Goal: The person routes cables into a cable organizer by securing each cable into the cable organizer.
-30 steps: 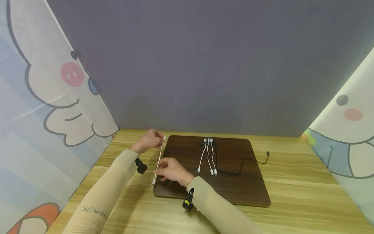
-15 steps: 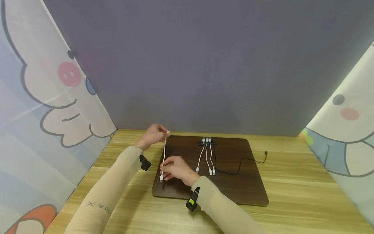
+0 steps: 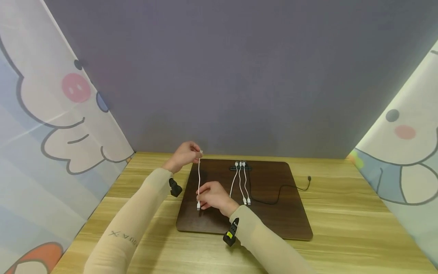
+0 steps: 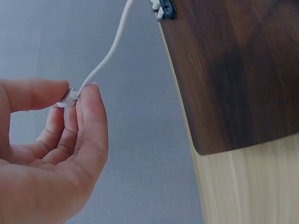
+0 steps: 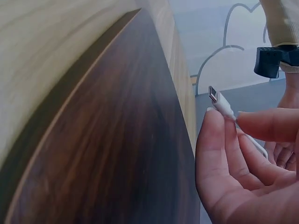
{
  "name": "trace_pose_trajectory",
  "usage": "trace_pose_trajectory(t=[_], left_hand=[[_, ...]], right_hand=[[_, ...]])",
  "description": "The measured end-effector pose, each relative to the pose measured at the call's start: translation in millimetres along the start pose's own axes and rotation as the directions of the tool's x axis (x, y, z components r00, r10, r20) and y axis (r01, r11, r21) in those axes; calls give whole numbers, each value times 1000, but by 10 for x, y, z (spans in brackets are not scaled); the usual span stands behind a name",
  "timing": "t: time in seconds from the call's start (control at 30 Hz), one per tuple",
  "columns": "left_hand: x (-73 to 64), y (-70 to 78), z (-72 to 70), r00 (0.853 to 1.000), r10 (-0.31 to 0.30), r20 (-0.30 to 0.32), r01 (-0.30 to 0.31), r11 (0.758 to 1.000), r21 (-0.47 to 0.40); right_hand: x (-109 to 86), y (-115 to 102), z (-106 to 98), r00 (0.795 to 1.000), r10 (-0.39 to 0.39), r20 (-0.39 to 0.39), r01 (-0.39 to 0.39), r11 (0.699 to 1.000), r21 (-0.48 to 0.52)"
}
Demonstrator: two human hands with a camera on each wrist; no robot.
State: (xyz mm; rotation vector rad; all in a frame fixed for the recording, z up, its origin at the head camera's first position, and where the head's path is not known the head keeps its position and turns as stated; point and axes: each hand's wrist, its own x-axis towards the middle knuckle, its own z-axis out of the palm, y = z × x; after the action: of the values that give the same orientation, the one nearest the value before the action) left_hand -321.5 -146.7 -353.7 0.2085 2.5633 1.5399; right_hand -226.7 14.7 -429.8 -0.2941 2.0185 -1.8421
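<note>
A short white USB cable (image 3: 199, 175) is stretched between my two hands over the left part of a dark brown board (image 3: 273, 224). My left hand (image 3: 184, 155) pinches its far plug (image 4: 68, 99) between thumb and fingers near the board's back-left corner. Lower down, my right hand (image 3: 215, 197) pinches the cord just behind the near plug (image 5: 222, 104), whose metal tip sticks out past the fingertips. Right of my hands, several more white cables (image 3: 245, 182) lie on the board, their far ends at a small black strip (image 3: 249, 168).
A thin black cable (image 3: 280, 192) winds from the strip across the board and ends in a plug (image 3: 309, 178) on the wooden table (image 3: 349, 213). A grey panel (image 3: 219, 83) rises behind the table. Printed cartoon sheets (image 3: 30, 152) hang at both sides.
Both hands have moved right with the white cable, from the board's left edge to over the board. The left hand is also a little farther back. The other cables lie as before.
</note>
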Motion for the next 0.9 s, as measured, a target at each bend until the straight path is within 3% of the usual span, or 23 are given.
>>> trace_pose_trajectory(t=[0.33, 0.53, 0.9], left_hand=[[113, 46, 115, 999, 47, 13, -46, 998, -46], [201, 78, 201, 997, 72, 21, -71, 997, -39], [403, 155, 410, 997, 66, 46, -62, 996, -69]], right_hand=[[-19, -10, -131, 995, -13, -101, -7, 981, -194], [-35, -40, -214, 986, -51, -161, -10, 935, -356], [-23, -112, -296, 969, -43, -245, -94, 849, -520]])
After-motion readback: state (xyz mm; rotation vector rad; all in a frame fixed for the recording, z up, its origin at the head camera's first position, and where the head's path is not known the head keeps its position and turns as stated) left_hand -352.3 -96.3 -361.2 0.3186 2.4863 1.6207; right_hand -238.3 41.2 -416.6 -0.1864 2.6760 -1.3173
